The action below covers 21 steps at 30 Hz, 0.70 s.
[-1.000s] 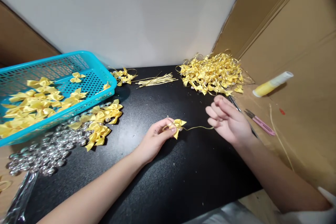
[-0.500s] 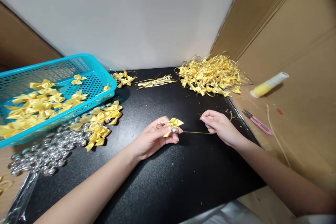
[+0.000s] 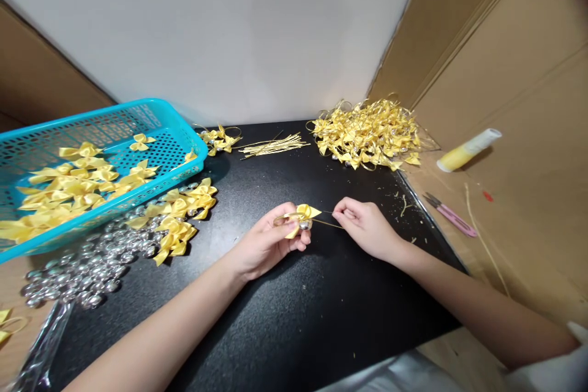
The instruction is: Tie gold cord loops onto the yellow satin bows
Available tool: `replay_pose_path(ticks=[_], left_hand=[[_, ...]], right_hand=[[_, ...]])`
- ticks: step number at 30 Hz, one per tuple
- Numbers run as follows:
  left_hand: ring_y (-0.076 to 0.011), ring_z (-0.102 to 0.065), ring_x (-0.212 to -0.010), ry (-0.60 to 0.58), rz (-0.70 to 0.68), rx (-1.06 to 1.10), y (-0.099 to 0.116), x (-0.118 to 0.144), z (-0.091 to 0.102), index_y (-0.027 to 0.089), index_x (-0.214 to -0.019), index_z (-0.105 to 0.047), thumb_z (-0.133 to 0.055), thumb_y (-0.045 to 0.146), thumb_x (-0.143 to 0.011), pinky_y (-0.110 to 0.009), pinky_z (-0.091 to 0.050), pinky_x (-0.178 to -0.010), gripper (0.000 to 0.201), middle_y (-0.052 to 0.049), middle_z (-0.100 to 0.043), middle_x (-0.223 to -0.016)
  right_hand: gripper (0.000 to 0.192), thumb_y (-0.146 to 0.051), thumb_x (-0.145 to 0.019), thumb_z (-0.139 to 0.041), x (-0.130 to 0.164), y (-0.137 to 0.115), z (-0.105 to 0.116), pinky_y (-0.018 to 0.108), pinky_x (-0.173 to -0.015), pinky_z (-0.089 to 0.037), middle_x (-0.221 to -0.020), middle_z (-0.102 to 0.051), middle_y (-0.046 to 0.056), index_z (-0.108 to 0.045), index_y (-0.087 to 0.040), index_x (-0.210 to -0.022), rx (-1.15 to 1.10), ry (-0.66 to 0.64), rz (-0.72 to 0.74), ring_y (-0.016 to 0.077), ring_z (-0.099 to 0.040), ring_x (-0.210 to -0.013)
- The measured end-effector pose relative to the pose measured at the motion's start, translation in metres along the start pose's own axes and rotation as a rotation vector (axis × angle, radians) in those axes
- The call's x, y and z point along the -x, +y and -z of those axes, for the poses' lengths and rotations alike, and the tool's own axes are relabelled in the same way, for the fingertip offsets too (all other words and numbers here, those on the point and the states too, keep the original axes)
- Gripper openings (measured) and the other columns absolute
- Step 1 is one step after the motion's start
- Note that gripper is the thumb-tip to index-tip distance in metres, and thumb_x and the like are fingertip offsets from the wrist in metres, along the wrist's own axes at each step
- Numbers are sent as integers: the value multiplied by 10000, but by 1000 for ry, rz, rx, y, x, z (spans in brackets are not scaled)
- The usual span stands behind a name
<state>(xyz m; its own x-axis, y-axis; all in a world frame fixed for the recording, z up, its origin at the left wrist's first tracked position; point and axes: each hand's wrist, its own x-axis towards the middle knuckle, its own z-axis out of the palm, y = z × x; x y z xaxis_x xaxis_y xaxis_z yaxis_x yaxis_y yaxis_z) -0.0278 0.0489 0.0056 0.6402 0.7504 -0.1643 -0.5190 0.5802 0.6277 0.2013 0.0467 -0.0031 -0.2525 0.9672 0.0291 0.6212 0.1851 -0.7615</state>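
Note:
My left hand (image 3: 269, 244) pinches a small yellow ribbon bow (image 3: 304, 215) with a silver bell under it, just above the black table mat (image 3: 294, 312). A thin gold cord (image 3: 327, 222) runs from the bow to my right hand (image 3: 365, 228), whose fingertips grip its end close beside the bow. Both hands hover over the middle of the mat, a short gap apart.
A turquoise basket (image 3: 151, 119) of yellow bows stands at the left, with loose bows (image 3: 184, 214) and silver bells (image 3: 92, 269) before it. Finished bows are heaped (image 3: 367, 133) at the back right beside cut gold cords (image 3: 271, 146). Pink snips (image 3: 452, 215) and a yellow tube (image 3: 466, 150) lie on cardboard at right.
My right hand has closed on the gold cord and slid left along it toward the bow. My left hand has kept the bow almost still.

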Motion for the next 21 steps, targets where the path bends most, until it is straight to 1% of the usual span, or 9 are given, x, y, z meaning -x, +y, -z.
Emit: replay_pose_path(ticks=[2,4,5,7,9,12,15,17,21], left_hand=[[-77,-675,-631,22,10,33,-1,0,0,152,-749,-585,-834,201,-730,-134,-534,-621,255,3,-698,-699],[-77,-680,-647,25,35,56,-2,1,0,154,-759,-584,-840,193,-719,-142,-539,-649,262,6,-700,-718],[-80,-681,-658,18,54,62,-2,1,0,155,-767,-585,-839,192,-721,-152,-542,-662,261,5,-698,-726],[-96,-684,-686,-5,101,72,-4,3,-2,155,-780,-587,-830,194,-731,-193,-557,-699,252,0,-692,-741],[-116,-685,-718,-40,159,82,-8,5,-4,150,-782,-594,-822,210,-742,-249,-573,-744,239,-11,-687,-762],[-134,-681,-758,-95,241,97,-17,8,-8,133,-836,-648,-814,236,-753,-306,-579,-788,212,-25,-680,-796],[-171,-679,-888,-91,272,108,-23,10,-10,125,-949,-698,-803,209,-759,-332,-572,-822,232,-62,-696,-910],[-177,-675,-928,-57,250,114,-24,9,-10,127,-967,-716,-808,187,-748,-304,-556,-824,245,-74,-707,-946],[-123,-670,-792,-7,158,109,-22,6,-8,142,-891,-741,-834,191,-717,-220,-508,-759,203,-33,-709,-812]], right_hand=[[164,-232,-925,-487,-3,0,-7,227,-523,-306,-520,-437,-63,-571,-185,-792,193,44,67,95,-409,-476],[152,-195,-931,-477,-6,0,-15,235,-545,-319,-585,-535,-23,-592,-179,-832,382,91,128,113,-476,-521],[154,-184,-932,-475,-8,0,-18,241,-557,-321,-627,-577,2,-602,-176,-845,447,107,152,126,-505,-556],[170,-171,-933,-471,-12,-2,-25,253,-567,-310,-683,-621,41,-612,-174,-839,508,116,181,149,-533,-621],[192,-160,-932,-470,-18,-5,-30,264,-554,-281,-677,-628,54,-609,-179,-801,531,103,204,164,-531,-655],[215,-133,-927,-469,-31,-15,-37,279,-530,-244,-662,-629,60,-595,-186,-761,553,83,236,173,-514,-677],[218,-100,-917,-461,-47,-25,-45,286,-521,-227,-679,-638,67,-595,-185,-767,538,76,255,178,-510,-694],[214,-94,-914,-461,-57,-31,-49,284,-524,-226,-687,-641,69,-599,-181,-776,506,82,259,178,-517,-708],[170,-141,-918,-490,-66,-31,-53,256,-545,-265,-680,-614,46,-595,-178,-789,394,132,229,156,-514,-676]])
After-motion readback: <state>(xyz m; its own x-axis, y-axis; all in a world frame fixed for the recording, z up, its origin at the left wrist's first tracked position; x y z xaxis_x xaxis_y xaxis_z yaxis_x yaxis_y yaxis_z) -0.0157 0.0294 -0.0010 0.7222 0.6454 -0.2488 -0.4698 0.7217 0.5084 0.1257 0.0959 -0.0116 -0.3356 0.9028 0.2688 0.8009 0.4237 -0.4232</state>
